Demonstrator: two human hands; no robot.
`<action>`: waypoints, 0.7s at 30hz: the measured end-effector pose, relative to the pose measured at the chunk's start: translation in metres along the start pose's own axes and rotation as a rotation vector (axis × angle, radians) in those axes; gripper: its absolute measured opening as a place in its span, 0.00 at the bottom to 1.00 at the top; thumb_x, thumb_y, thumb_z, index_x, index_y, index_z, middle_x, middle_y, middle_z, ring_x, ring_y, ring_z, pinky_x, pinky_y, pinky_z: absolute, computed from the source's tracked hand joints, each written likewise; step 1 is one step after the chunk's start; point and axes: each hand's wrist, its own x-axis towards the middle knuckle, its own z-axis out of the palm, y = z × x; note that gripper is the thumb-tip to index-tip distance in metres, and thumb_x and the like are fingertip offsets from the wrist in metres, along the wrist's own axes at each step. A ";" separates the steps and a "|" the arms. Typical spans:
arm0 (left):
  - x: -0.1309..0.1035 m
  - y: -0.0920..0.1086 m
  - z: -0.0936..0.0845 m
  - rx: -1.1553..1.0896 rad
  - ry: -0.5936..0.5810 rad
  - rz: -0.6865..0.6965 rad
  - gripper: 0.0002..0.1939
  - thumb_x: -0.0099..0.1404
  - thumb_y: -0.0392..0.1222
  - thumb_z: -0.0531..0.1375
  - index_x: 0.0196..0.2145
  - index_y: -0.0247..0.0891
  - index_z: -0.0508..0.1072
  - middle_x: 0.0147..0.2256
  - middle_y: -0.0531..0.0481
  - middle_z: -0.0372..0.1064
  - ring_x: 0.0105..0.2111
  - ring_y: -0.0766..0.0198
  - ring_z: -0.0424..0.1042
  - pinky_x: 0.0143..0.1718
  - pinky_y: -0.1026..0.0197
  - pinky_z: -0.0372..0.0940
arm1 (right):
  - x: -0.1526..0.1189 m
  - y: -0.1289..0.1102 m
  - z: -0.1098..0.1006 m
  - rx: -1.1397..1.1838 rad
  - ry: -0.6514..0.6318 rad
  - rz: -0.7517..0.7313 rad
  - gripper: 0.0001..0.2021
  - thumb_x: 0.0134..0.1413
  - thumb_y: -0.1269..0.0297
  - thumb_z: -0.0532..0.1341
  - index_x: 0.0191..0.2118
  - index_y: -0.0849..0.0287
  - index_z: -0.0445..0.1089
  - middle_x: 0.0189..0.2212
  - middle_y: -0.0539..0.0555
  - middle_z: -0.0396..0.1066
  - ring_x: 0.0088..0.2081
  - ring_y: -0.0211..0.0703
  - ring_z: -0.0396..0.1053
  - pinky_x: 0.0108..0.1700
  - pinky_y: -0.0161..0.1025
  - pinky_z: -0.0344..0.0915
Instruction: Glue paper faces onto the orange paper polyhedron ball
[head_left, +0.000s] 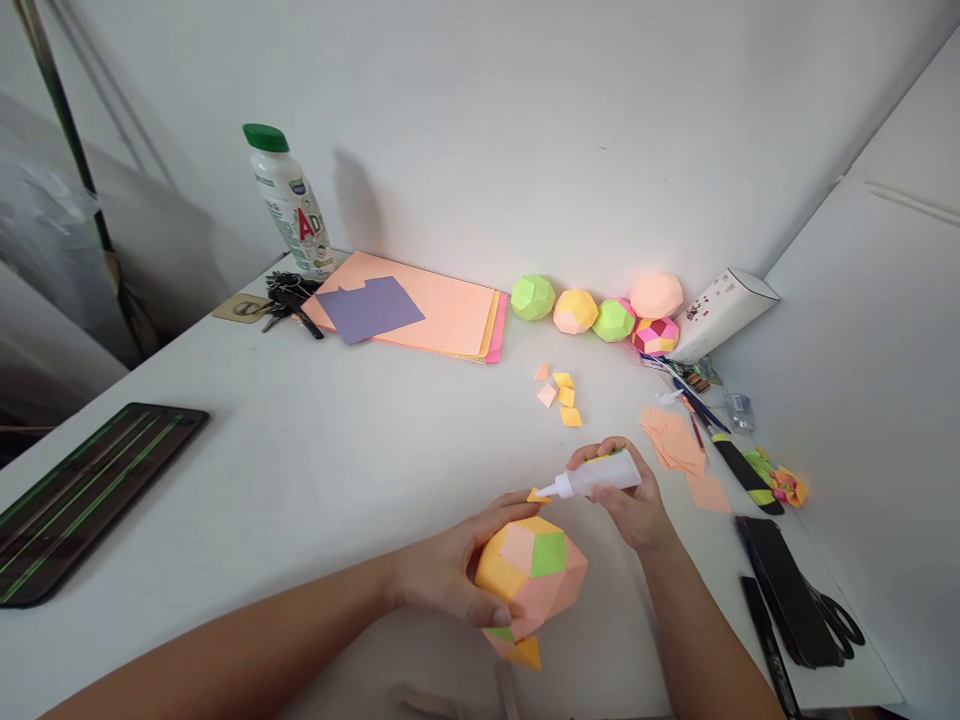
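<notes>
My left hand (457, 572) is closed round a faceted paper ball (525, 575) of orange, peach and green pieces. At the ball's lower edge an orange paper flap (526, 653) sticks out. A small orange paper piece (537, 496) sits at the fingertips of that hand. My right hand (630, 505) grips a white glue bottle (600, 476), tilted so that its nozzle meets the small orange piece. Whether glue is coming out is too small to see. Beyond the hands lie several small orange and peach paper pieces (567, 395).
Finished-looking paper balls (532, 298) line the wall beside a white paper tube (724, 312). Coloured sheets (442, 305), keys (289, 295) and a white bottle (291, 205) stand at the back left. A tablet (97, 500) lies left; a cutter (746, 472) and scissors (836, 620) lie right.
</notes>
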 end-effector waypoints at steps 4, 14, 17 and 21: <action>-0.001 0.000 -0.001 0.105 0.007 -0.030 0.51 0.46 0.57 0.68 0.63 0.48 0.50 0.65 0.45 0.35 0.64 0.36 0.37 0.61 0.38 0.44 | -0.005 -0.002 0.007 -0.042 0.035 -0.105 0.14 0.50 0.58 0.66 0.40 0.51 0.62 0.35 0.54 0.73 0.36 0.46 0.69 0.33 0.41 0.66; 0.005 0.017 0.002 0.116 -0.023 0.009 0.47 0.47 0.58 0.67 0.61 0.43 0.55 0.63 0.43 0.43 0.62 0.38 0.44 0.60 0.40 0.48 | -0.010 -0.005 0.019 -0.093 0.086 -0.147 0.14 0.51 0.59 0.66 0.40 0.51 0.62 0.37 0.55 0.72 0.40 0.47 0.69 0.39 0.44 0.68; 0.005 0.017 0.002 0.125 -0.035 0.008 0.45 0.48 0.56 0.66 0.61 0.44 0.57 0.62 0.44 0.45 0.61 0.38 0.46 0.60 0.40 0.49 | -0.011 -0.005 0.022 -0.103 0.081 -0.187 0.14 0.51 0.60 0.66 0.41 0.51 0.62 0.36 0.54 0.72 0.40 0.47 0.69 0.39 0.44 0.68; 0.003 0.013 0.001 0.144 -0.023 0.009 0.47 0.47 0.54 0.67 0.61 0.45 0.55 0.63 0.44 0.42 0.63 0.38 0.41 0.61 0.39 0.45 | -0.013 -0.003 0.025 -0.114 0.052 -0.217 0.14 0.51 0.60 0.65 0.41 0.51 0.62 0.37 0.55 0.72 0.41 0.47 0.69 0.40 0.46 0.67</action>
